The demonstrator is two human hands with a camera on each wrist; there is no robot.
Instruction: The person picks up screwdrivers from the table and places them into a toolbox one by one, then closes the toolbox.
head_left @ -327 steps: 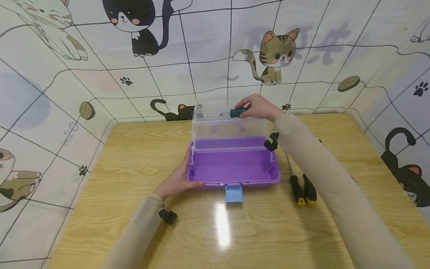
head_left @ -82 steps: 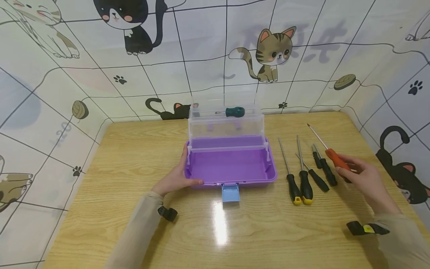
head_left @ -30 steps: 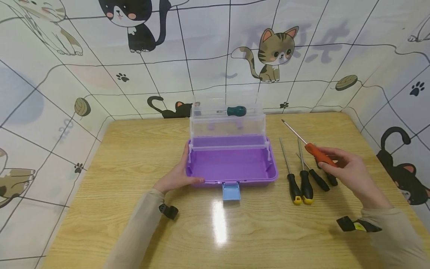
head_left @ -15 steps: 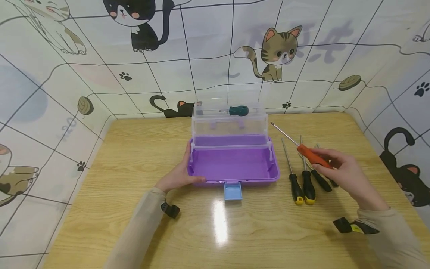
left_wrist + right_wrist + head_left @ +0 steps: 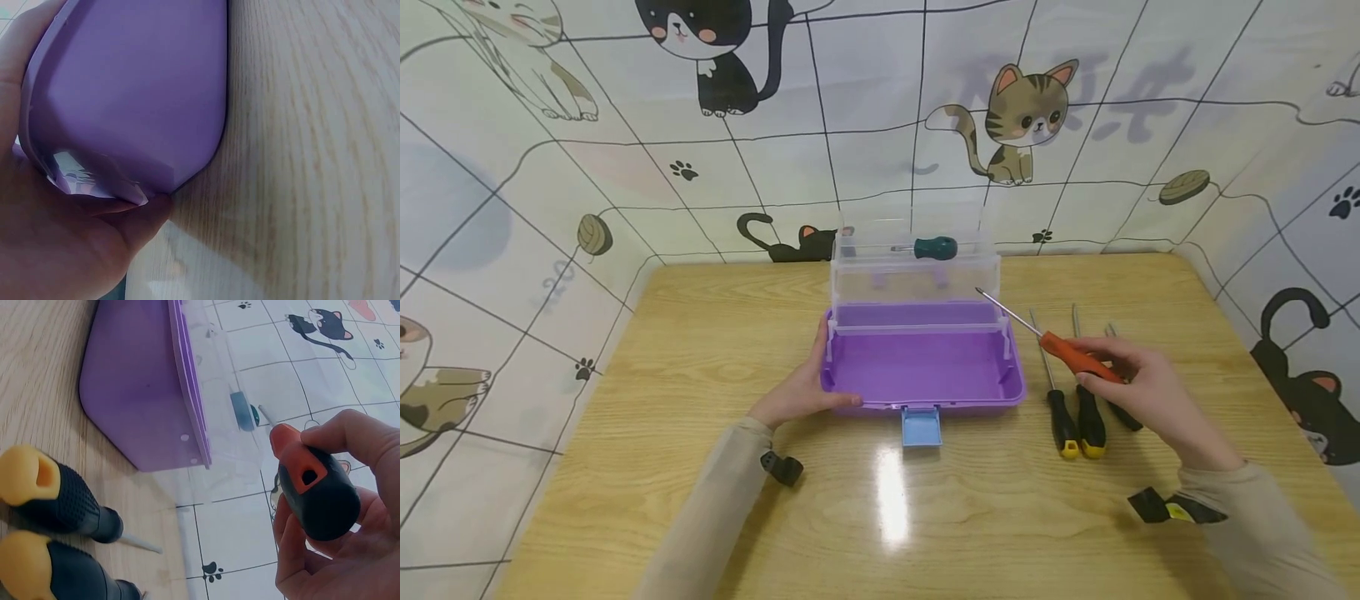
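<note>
My left hand [image 5: 793, 392] grips the left end of a purple toolbox [image 5: 925, 410], its thumb on the front rim. Close up in the left wrist view, the fingers and thumb wrap the toolbox's corner [image 5: 137, 81]. The toolbox's clear lid stands raised at the back, and a short green screwdriver [image 5: 936, 248] lies in it. In my right hand [image 5: 1138, 396] is a red-handled screwdriver [image 5: 1075, 357], pinched by the handle and held above the table. Its shaft points up and left, with the tip over the box's right rear. The right wrist view shows the handle's black end [image 5: 328, 500].
Right of the toolbox, several black screwdrivers [image 5: 1063, 425] lie on the wooden table [image 5: 722, 333], partly under my right hand. Two have yellow ends. A blue latch [image 5: 921, 428] hangs down at the box's front. A cat-patterned backdrop [image 5: 865, 167] rises behind.
The green screwdriver, held at the lid earlier, now lies there released. My right hand has picked up the red-handled screwdriver and carried it left, over the other screwdrivers. My left hand stays on the toolbox.
</note>
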